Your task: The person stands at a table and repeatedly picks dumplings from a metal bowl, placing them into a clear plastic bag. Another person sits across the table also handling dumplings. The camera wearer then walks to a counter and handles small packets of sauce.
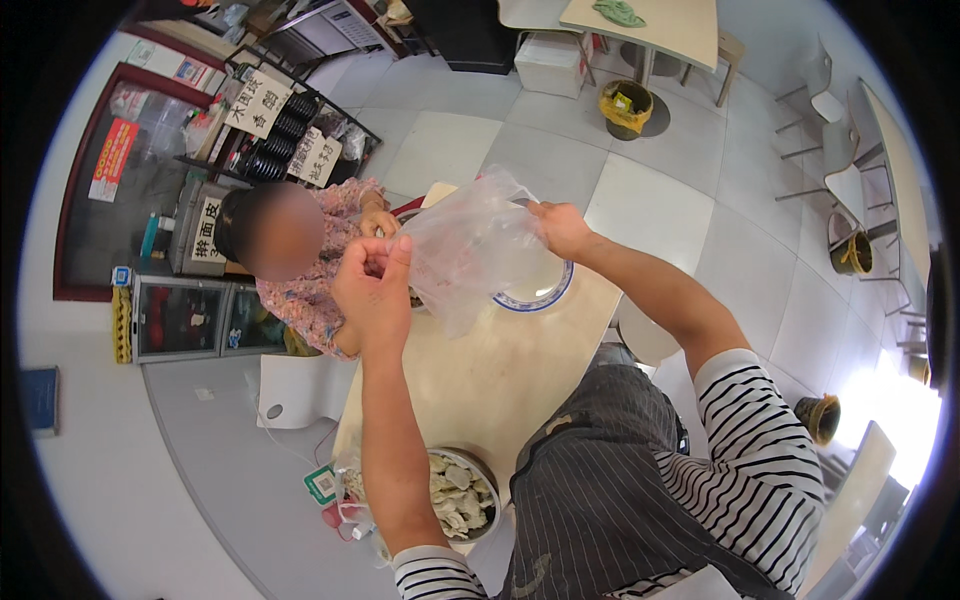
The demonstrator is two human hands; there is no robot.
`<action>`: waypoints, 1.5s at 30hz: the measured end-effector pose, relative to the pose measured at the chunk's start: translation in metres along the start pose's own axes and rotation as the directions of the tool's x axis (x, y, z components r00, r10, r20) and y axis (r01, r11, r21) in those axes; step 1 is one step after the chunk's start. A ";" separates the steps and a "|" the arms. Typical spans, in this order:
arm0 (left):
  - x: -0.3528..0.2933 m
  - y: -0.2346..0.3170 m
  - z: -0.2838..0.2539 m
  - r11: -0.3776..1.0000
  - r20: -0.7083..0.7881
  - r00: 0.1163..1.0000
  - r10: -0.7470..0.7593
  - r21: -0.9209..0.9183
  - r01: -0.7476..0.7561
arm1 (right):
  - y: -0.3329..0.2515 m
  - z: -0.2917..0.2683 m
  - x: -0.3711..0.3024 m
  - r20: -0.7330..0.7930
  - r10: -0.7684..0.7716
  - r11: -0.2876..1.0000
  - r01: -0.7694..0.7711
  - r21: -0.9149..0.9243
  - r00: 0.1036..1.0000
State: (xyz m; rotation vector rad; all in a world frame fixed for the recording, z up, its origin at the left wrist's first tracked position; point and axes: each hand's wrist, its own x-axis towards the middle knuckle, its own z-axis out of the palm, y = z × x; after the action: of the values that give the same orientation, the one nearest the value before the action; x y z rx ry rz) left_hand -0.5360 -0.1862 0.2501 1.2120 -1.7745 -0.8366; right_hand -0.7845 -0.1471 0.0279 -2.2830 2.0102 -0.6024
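Note:
I hold a clear plastic bag [468,248] stretched between both hands above a beige table [500,370]. My left hand [375,285] pinches the bag's left edge. My right hand [560,228] grips its right edge. The bag hangs over a white plate with a blue rim [545,295], partly hiding it. At the table's near end a metal bowl [462,492] holds several pale dumplings.
Another person in a pink flowered top [320,270] sits at the table's left side, a hand [378,220] by the bag. A white stool [300,390] stands at the left, shelves with signs behind. Yellow-lined bins [625,105] and more tables stand farther off.

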 end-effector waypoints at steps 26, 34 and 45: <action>0.014 0.030 0.036 0.993 0.177 0.984 0.024 -0.117 -0.003 | -0.005 0.023 -0.010 0.070 0.226 0.908 -0.236 0.347 0.972; 0.016 0.026 0.037 0.998 0.182 0.983 0.022 -0.053 -0.012 | -0.025 -0.007 -0.016 0.175 0.343 0.735 -0.380 0.561 0.923; 0.022 0.025 0.043 0.994 0.194 0.981 -0.031 -0.094 0.050 | -0.002 0.045 -0.064 -0.005 0.748 0.346 -0.384 0.856 0.663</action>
State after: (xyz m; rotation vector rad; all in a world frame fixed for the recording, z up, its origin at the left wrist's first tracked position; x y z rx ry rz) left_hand -0.5894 -0.1956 0.2577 1.1381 -1.8426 -1.0837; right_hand -0.7743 -0.0957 -0.0300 -0.8181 1.8596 -1.5718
